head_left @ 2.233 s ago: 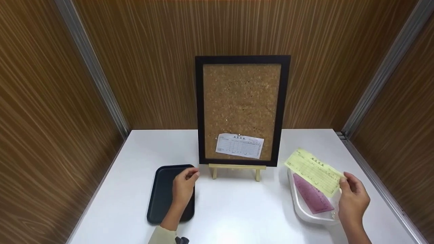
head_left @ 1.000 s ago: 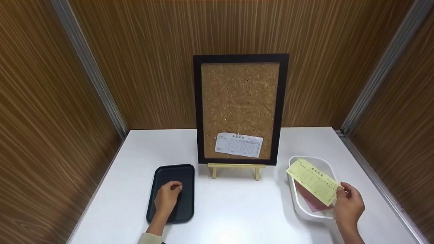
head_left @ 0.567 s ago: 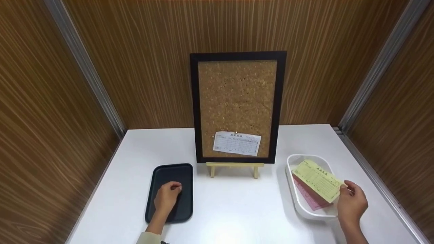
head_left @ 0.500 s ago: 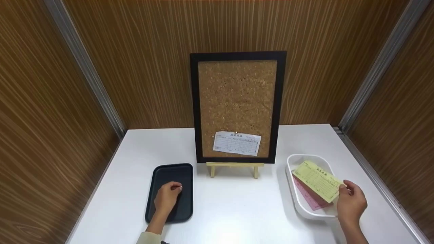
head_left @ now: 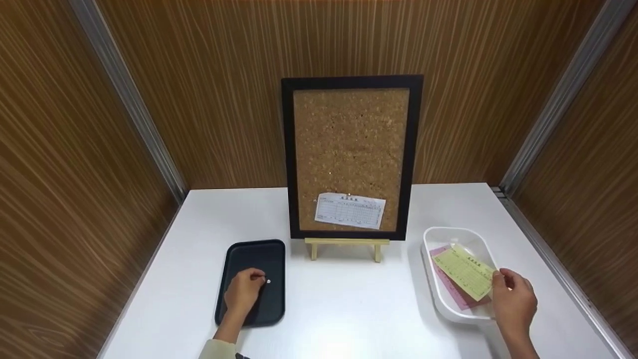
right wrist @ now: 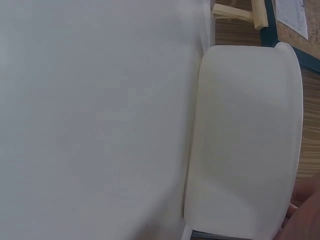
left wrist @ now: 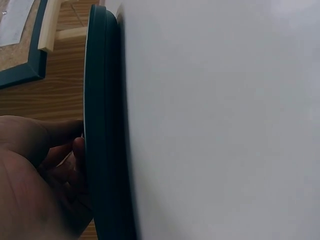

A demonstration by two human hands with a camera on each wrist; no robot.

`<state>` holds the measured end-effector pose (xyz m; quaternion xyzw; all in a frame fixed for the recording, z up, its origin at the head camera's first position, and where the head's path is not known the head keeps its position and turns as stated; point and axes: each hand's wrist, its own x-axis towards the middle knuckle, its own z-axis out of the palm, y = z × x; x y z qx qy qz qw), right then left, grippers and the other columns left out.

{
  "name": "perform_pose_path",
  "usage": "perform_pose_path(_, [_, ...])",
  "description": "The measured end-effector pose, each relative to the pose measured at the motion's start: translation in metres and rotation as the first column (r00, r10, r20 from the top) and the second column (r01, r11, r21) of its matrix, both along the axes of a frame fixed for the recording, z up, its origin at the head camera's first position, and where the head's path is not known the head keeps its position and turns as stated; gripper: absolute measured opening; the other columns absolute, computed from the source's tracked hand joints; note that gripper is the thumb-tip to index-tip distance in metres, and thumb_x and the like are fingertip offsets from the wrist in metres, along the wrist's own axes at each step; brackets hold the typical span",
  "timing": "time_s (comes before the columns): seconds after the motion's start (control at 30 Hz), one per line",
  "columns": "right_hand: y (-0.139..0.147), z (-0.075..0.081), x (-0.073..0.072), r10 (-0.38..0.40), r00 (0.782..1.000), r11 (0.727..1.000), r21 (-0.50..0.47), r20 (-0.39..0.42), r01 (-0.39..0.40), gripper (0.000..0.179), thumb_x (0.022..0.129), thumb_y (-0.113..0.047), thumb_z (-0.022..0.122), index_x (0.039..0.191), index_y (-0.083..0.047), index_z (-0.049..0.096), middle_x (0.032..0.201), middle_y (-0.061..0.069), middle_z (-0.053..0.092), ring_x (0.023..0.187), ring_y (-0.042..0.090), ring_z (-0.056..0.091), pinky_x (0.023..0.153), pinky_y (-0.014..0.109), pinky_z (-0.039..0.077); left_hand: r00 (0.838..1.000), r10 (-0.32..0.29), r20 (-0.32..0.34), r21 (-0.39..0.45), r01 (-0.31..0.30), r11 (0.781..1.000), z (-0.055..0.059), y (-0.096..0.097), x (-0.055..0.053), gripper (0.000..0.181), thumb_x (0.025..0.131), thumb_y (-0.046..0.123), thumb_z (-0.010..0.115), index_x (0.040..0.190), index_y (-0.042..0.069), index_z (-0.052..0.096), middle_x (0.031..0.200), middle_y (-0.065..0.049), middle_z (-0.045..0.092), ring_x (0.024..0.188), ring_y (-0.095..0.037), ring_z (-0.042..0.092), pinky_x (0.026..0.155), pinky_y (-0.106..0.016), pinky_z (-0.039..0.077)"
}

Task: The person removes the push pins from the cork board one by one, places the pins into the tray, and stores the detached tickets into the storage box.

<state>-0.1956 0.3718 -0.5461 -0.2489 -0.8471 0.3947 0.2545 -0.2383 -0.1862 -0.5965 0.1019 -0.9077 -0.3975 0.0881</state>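
Observation:
My left hand (head_left: 242, 291) is low over the black tray (head_left: 246, 253), its fingers loosely curled. A tiny white object (head_left: 268, 281), too small to identify, lies on the tray just right of the fingertips. In the left wrist view, the tray's side wall hides part of the fingers. My right hand (head_left: 514, 300) pinches the right end of a yellow printed slip (head_left: 463, 271) at the white plastic bin (head_left: 438, 301). Beneath that slip, inside the bin, rests a pink slip (head_left: 454, 291). The bin wall covers most of the right hand in the right wrist view.
A black-framed cork board (head_left: 351, 139) stands on a small wooden easel (head_left: 346, 242) at the back. A white printed slip (head_left: 350, 211) hangs tilted low on it, with a tiny pin at its top edge. Wood-grain walls enclose the white table (head_left: 349, 299).
The left hand has come down from beside the board to the tray; the tiny white object now shows apart from its fingertips. The right hand has lowered the yellow slip into the bin.

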Motion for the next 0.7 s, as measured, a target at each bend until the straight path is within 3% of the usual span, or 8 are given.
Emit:
perform_pose_path(0.2, [-0.003,0.001,0.007,-0.002,1.000,0.996,0.092,-0.031,0.005,0.038,0.102,-0.021,0.051,0.116,0.012,0.065,0.111,0.027,0.061,0.105,0.039,0.059,0.088,0.048,0.041,1.000,-0.005,0.000,-0.003,0.005,1.000,0.003,-0.001,0.001,0.011,0.094,0.019,0.069,0.102,0.015,0.076,0.097,-0.002,0.076,0.084,-0.018,0.070,0.072,-0.044,0.050])
perform_pose_path(0.4, [-0.008,0.004,0.007,0.005,0.997,0.992,0.122,-0.072,0.004,0.037,0.102,-0.019,0.051,0.114,0.013,0.065,0.110,0.027,0.061,0.104,0.040,0.060,0.090,0.050,0.043,0.999,-0.010,-0.043,0.016,0.011,1.000,0.018,0.008,0.000,0.016,0.095,0.022,0.068,0.107,0.015,0.076,0.097,0.001,0.076,0.080,-0.014,0.068,0.070,-0.039,0.048])
perform_pose_path(0.57, [-0.020,0.010,0.000,0.039,0.991,0.993,0.119,-0.131,-0.023,0.033,0.102,-0.020,0.055,0.117,0.008,0.066,0.111,0.023,0.063,0.104,0.032,0.062,0.091,0.026,0.045,0.994,-0.021,-0.106,0.053,0.026,0.998,0.038,0.026,-0.007,0.015,0.096,0.025,0.068,0.106,0.018,0.076,0.096,0.004,0.075,0.075,-0.013,0.067,0.068,-0.034,0.046])
perform_pose_path(0.7, [-0.034,0.016,-0.007,0.083,0.974,0.993,0.100,-0.212,-0.063,0.028,0.101,-0.018,0.059,0.116,0.005,0.067,0.110,0.019,0.064,0.098,0.008,0.057,0.086,0.008,0.041,0.989,-0.038,-0.145,0.079,0.050,0.996,0.056,0.047,-0.014,0.013,0.094,0.029,0.070,0.104,0.023,0.076,0.094,0.007,0.074,0.079,-0.011,0.065,0.073,-0.037,0.047])
